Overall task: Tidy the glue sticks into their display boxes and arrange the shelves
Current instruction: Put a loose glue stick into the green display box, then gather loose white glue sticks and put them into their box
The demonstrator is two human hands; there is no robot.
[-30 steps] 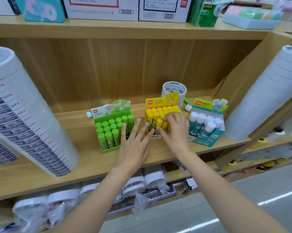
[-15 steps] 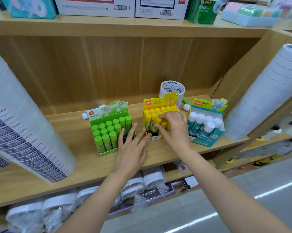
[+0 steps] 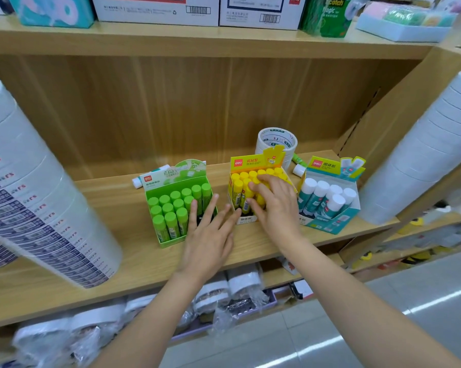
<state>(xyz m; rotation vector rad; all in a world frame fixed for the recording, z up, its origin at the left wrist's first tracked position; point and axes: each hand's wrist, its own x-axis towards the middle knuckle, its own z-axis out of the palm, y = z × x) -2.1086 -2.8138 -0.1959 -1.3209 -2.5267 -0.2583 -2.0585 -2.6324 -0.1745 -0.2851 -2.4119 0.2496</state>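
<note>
Three display boxes stand in a row on the wooden shelf. The green box holds green glue sticks. In the yellow box stand yellow glue sticks. The teal box holds white-capped sticks. My right hand lies over the yellow sticks, fingers pressing on their caps, thumb against the front row. My left hand is spread flat between the green and yellow boxes, fingertips at the yellow box's front corner.
Loose glue sticks lie behind the boxes, one at the left and two at the right. A tape roll stands at the back. Tall tape stacks lean in at left and right. Wrapped rolls fill the shelf below.
My right hand's fingers have slid from the front yellow sticks up over the caps. My left hand has stayed spread in about the same place.
</note>
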